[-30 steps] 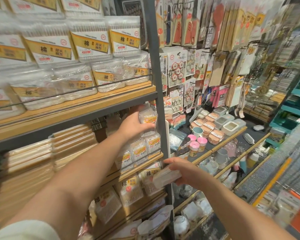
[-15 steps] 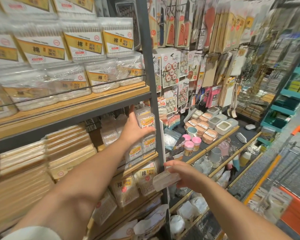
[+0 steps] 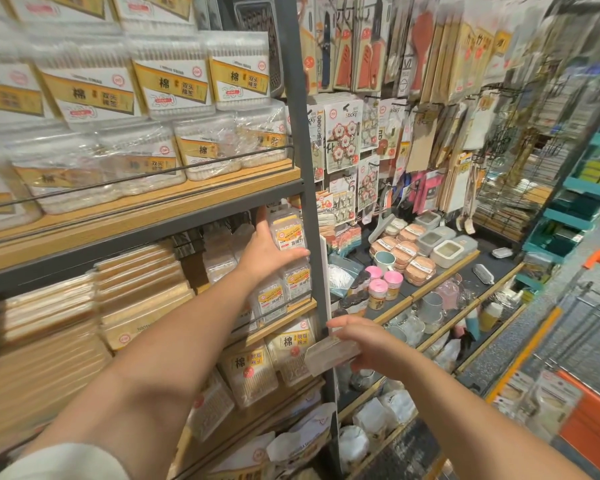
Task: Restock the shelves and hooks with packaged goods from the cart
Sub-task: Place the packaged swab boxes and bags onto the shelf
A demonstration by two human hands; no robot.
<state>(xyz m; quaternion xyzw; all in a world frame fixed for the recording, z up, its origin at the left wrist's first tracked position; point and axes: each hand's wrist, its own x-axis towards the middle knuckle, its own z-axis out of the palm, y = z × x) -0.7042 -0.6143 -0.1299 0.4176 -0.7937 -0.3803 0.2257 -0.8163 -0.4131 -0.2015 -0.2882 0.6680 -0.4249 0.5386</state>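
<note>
Hardly anything is shifting since half a second ago: the left hand (image 3: 270, 256) is staying on the same dental floss pack (image 3: 287, 233), and the right hand (image 3: 368, 342) is still carrying its clear plastic pack (image 3: 331, 356) at about the same height beside the post.

Nearest, the right hand is gripping that clear pack from behind, thumb on top and fingers curled under it, just in front of the grey upright post (image 3: 309, 188) and level with the lower shelf's cotton bud bags (image 3: 253, 370). At the far right the orange cart (image 3: 589, 403) is standing with more packs inside, well apart from both hands.

Further in, the left arm is reaching into the middle shelf (image 3: 281, 318). Its fingers are lying fairly straight against the floss pack, thumb along the bottom edge, pressing it where it is sitting on top of a stack of like packs at the shelf's right end, touching the post. Little room is showing between the pack's top and the underside of the grey shelf frame above. To the left of the stack, behind the hand, a gap is opening between the floss packs and the flat wooden-coloured packets (image 3: 139, 271).

Above, tubs of cotton swabs (image 3: 201, 157) are crowding behind a thin wire rail. Beyond the post, carded goods are hanging on hooks (image 3: 343, 140) over lidded containers (image 3: 447, 252).
</note>
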